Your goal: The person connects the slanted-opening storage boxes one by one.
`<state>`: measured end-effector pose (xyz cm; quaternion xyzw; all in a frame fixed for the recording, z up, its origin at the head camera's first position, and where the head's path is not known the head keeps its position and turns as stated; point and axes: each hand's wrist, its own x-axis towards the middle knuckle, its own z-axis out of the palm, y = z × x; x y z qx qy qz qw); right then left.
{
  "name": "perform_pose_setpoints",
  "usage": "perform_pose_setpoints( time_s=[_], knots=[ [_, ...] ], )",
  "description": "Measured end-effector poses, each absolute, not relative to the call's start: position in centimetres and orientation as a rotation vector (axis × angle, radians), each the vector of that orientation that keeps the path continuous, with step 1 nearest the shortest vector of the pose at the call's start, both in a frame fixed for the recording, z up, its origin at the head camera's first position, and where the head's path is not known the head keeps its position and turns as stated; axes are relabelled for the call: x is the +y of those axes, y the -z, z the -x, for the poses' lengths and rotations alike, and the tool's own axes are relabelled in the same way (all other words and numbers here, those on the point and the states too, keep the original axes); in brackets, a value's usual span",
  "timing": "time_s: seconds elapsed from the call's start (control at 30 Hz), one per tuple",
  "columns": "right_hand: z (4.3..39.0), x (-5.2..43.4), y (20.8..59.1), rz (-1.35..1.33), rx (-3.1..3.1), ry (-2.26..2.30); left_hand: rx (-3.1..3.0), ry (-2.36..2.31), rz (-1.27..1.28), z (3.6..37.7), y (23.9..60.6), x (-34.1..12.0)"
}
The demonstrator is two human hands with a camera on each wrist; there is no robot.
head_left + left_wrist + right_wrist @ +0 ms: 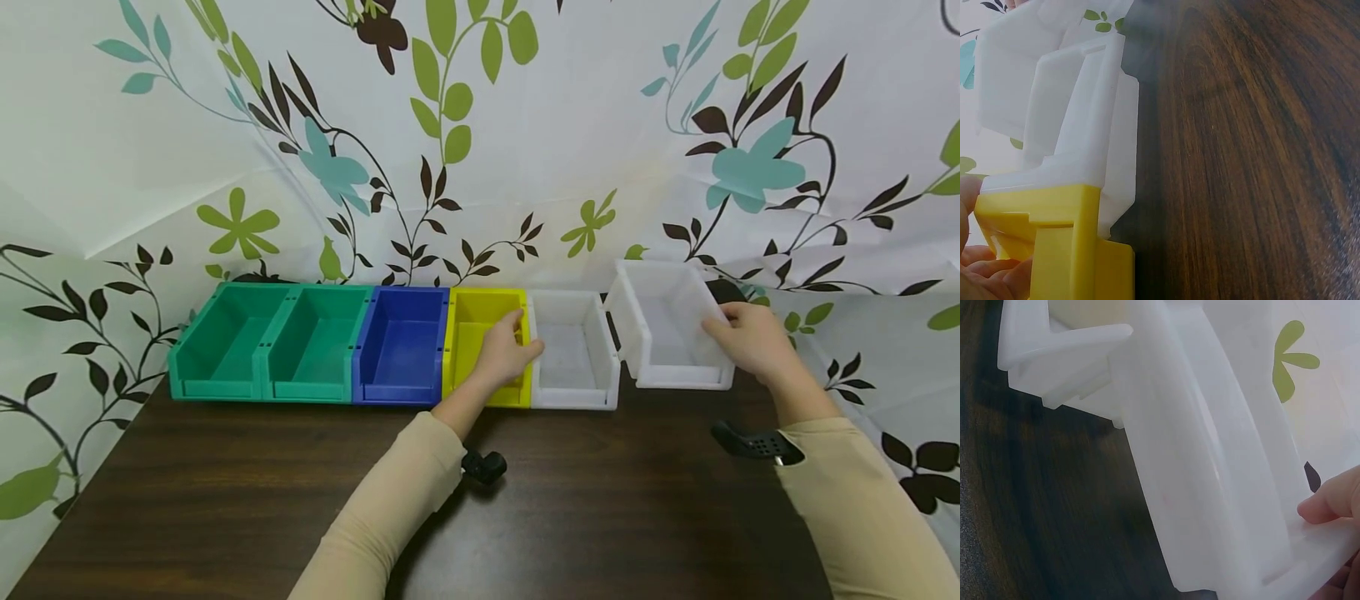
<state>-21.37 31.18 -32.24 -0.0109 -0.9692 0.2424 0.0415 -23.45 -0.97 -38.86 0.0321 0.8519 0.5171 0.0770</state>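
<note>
My right hand [757, 342] pinches the right wall of a white bin [671, 317], thumb inside and fingers outside. That bin is raised and slightly tilted, its left side close to the second white bin [573, 354]. My left hand [504, 354] grips the right side wall of the yellow bin [457, 367], its fingers inside. The left thumb reaches over to the adjoining white wall, as the left wrist view shows. Whether both walls are pinched together is hard to tell.
Left of the yellow bin stand a blue bin [401, 350] and two green bins, the nearer one [315, 350] touching it. All sit on a dark wooden table [570, 492]. Behind hangs a leaf-patterned white cloth [585, 125].
</note>
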Motion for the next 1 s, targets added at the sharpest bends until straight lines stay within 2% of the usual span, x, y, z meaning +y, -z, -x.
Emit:
perform_pose_setpoints(
  time_s=[0.77,1.0],
  knots=[
    [21.1,30.5,32.0,0.038,-2.986,-0.613,2.585,-1.525,-0.118,23.4,39.0,-0.8],
    [21.6,28.1,31.3,0.105,-3.118,-0.567,2.582,-1.515,-0.105,23.5,39.0,-0.8]
  ],
)
